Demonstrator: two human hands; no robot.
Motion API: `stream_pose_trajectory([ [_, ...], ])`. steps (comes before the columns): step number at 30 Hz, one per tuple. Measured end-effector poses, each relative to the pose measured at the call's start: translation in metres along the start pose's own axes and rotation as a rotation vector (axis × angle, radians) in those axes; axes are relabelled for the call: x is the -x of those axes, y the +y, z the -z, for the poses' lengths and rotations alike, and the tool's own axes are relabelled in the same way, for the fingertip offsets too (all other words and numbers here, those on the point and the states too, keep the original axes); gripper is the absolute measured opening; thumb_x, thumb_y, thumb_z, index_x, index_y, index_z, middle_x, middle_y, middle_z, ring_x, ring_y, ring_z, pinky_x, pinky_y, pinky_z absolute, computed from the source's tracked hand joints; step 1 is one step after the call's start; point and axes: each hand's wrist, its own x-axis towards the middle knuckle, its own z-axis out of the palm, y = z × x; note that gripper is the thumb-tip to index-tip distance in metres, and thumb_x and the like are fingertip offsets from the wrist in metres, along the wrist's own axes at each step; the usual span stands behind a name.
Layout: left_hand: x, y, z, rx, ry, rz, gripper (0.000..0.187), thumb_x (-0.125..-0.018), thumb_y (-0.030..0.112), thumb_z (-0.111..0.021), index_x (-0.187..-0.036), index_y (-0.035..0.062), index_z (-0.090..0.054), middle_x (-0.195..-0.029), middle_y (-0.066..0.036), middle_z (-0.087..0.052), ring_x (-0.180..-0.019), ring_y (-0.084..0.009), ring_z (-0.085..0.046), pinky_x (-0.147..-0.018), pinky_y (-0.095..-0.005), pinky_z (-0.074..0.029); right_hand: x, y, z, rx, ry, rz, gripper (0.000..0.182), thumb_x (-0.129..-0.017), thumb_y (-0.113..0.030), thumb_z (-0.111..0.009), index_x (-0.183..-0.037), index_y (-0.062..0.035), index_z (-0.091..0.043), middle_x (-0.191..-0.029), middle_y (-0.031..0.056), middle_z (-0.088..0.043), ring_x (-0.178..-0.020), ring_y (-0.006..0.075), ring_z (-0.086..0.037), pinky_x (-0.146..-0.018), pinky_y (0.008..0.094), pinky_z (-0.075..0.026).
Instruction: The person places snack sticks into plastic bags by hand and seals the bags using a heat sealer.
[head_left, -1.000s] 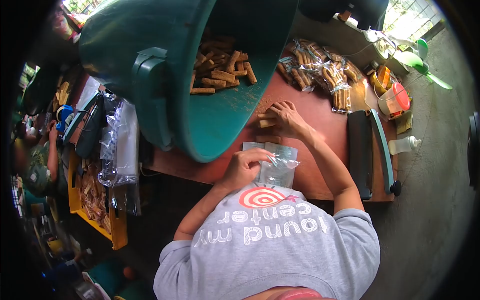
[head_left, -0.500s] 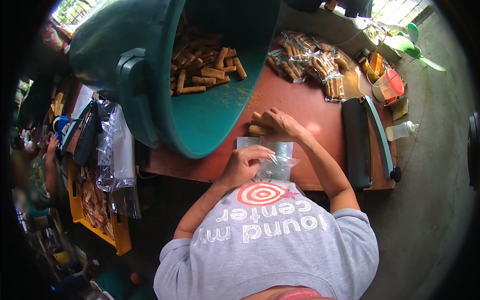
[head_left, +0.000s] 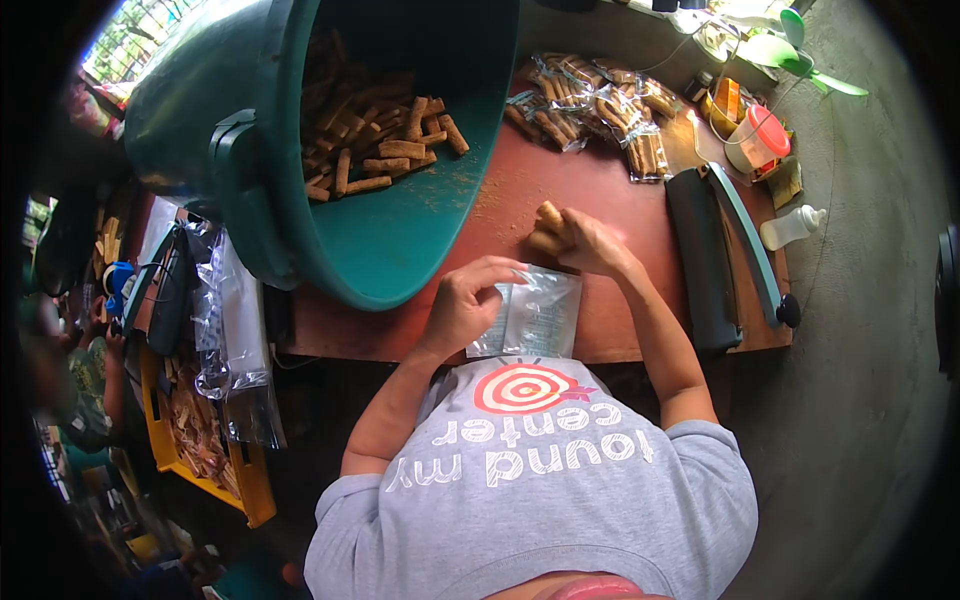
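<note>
Several brown breadsticks (head_left: 549, 228) are gripped in my right hand (head_left: 597, 247), just above the open end of a clear plastic bag (head_left: 541, 312). The bag lies flat on the red table against the front of my shirt, with pale printing on it. My left hand (head_left: 465, 305) has its thumb and fingers drawn together at the bag's upper left edge, pinching the film. On its side to the left lies a big green tub (head_left: 400, 275), its mouth facing the table, with a heap of loose breadsticks (head_left: 375, 140) inside.
Filled breadstick packs (head_left: 610, 105) are piled at the back. On the right stand a bag sealer (head_left: 715, 260), a red-lidded container (head_left: 760, 135) and a white bottle (head_left: 792, 228). Plastic sheets (head_left: 235, 320) hang above a yellow crate (head_left: 255, 480). Another person (head_left: 95, 385) is at far left.
My right hand has lifted the breadsticks slightly and turned them to point more upward. The bag now lies flatter, and my left hand has shifted left and up. The whole view has shifted a little.
</note>
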Motion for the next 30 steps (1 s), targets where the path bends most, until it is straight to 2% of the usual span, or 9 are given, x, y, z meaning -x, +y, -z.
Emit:
stream_pose_trajectory([
  [2,-0.004,0.006,0.002,-0.033,0.014,0.035,0.033,-0.063,-0.018,-0.044,-0.084,-0.0012,-0.064,-0.1,-0.009,-0.065,-0.084,-0.0154,-0.063,-0.062,-0.0229,-0.045,0.004,-0.009,0.018,0.098,-0.027,-0.161,0.039,-0.07,-0.021,-0.069,-0.101,-0.0025,-0.055,-0.094,0.0185,-0.061,-0.091,0.0378,-0.058,-0.075,0.0434,-0.047],
  [4,-0.008,0.007,0.0,-0.063,0.058,0.065,0.034,-0.064,-0.017,-0.044,-0.087,-0.0013,-0.063,-0.106,-0.008,-0.064,-0.078,-0.0114,-0.06,-0.053,-0.0207,-0.038,0.009,0.016,0.008,0.125,0.054,-0.1,0.045,-0.069,-0.022,-0.07,-0.107,-0.0046,-0.053,-0.1,0.0184,-0.059,-0.097,0.0362,-0.056,-0.079,0.0437,-0.046],
  [6,-0.014,0.008,0.0,-0.081,0.075,0.087,0.037,-0.064,-0.017,-0.044,-0.09,-0.0001,-0.064,-0.106,-0.009,-0.064,-0.081,-0.0145,-0.062,-0.055,-0.022,-0.042,0.012,0.025,0.005,0.128,0.038,-0.113,0.068,-0.065,-0.026,-0.076,-0.124,-0.0078,-0.045,-0.116,0.016,-0.052,-0.108,0.0339,-0.05,-0.089,0.0443,-0.042],
  [9,-0.024,-0.002,-0.003,-0.145,0.149,0.018,0.039,-0.064,-0.016,-0.045,-0.093,0.0007,-0.065,-0.107,-0.009,-0.063,-0.087,-0.0195,-0.064,-0.061,-0.0248,-0.047,0.017,0.013,-0.008,0.108,0.205,-0.047,0.078,-0.061,-0.028,-0.079,-0.127,-0.0081,-0.043,-0.116,0.0138,-0.051,-0.107,0.0361,-0.049,-0.089,0.044,-0.043],
  [13,-0.035,-0.009,-0.004,-0.124,0.255,-0.011,0.039,-0.065,-0.015,-0.044,-0.094,0.0004,-0.065,-0.107,-0.01,-0.064,-0.095,-0.0243,-0.063,-0.074,-0.0298,-0.051,0.02,0.019,-0.023,0.278,0.254,0.085,0.07,-0.067,-0.019,-0.073,-0.129,-0.0082,-0.042,-0.114,0.0144,-0.051,-0.102,0.035,-0.05,-0.086,0.0437,-0.043],
  [20,-0.05,-0.023,-0.007,-0.194,0.307,-0.043,0.038,-0.065,-0.014,-0.046,-0.094,0.0,-0.065,-0.104,-0.011,-0.064,-0.094,-0.0244,-0.064,-0.075,-0.0295,-0.051,0.032,0.02,-0.031,0.339,0.424,0.066,0.069,-0.072,-0.017,-0.069,-0.132,-0.0032,-0.037,-0.115,0.0148,-0.049,-0.103,0.0321,-0.047,-0.087,0.0416,-0.039],
  [26,-0.064,-0.033,-0.015,-0.198,0.216,0.027,0.033,-0.072,-0.012,-0.054,-0.102,-0.0013,-0.062,-0.11,-0.01,-0.062,-0.08,-0.0154,-0.063,-0.066,-0.0244,-0.05,0.033,0.029,-0.042,0.354,0.421,0.044,0.063,-0.079,-0.014,-0.061,-0.134,-0.0002,-0.033,-0.113,0.0176,-0.047,-0.101,0.0344,-0.046,-0.088,0.0432,-0.038],
  [28,-0.069,-0.033,-0.017,-0.221,0.164,0.096,0.032,-0.072,-0.006,-0.061,-0.104,-0.0017,-0.061,-0.11,-0.01,-0.061,-0.064,-0.0131,-0.058,-0.06,-0.0239,-0.048,0.031,0.034,-0.036,0.324,0.447,0.049,0.062,-0.08,-0.013,-0.06,-0.134,0.0012,-0.032,-0.112,0.0184,-0.047,-0.1,0.0348,-0.047,-0.087,0.0435,-0.038],
  [30,-0.073,-0.036,-0.022,-0.226,0.159,0.077,0.033,-0.071,-0.005,-0.062,-0.105,-0.0019,-0.061,-0.11,-0.01,-0.061,-0.06,-0.0124,-0.055,-0.059,-0.0241,-0.048,0.03,0.039,-0.028,0.25,0.353,-0.103,0.064,-0.077,-0.013,-0.061,-0.132,0.0041,-0.033,-0.111,0.0196,-0.047,-0.099,0.0349,-0.047,-0.086,0.0438,-0.038],
])
